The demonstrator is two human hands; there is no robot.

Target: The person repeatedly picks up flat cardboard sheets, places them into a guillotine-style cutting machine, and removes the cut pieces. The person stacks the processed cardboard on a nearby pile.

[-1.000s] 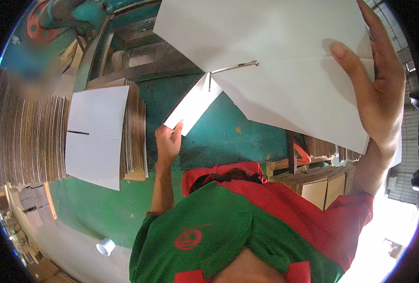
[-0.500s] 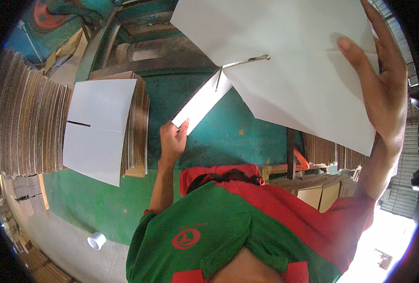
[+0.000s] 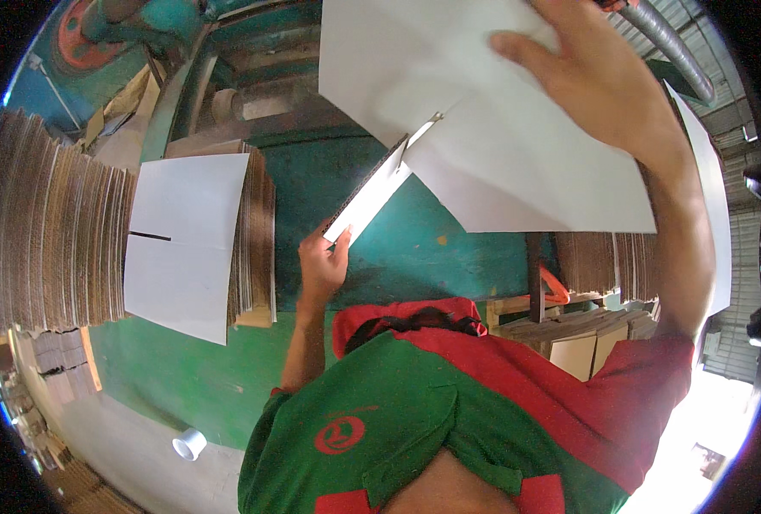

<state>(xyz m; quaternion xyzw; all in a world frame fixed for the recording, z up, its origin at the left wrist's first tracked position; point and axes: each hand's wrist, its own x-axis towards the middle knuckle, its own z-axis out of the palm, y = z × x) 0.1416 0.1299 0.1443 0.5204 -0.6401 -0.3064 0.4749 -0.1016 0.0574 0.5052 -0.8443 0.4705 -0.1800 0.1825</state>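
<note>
Garment: short-sleeved green fabric shirt [image 3: 397, 411] with red sleeves, red collar and red trim panels. Chest carries a round red emblem. Forearms, left hand [image 3: 322, 267] and right hand [image 3: 603, 81] are bare.
</note>
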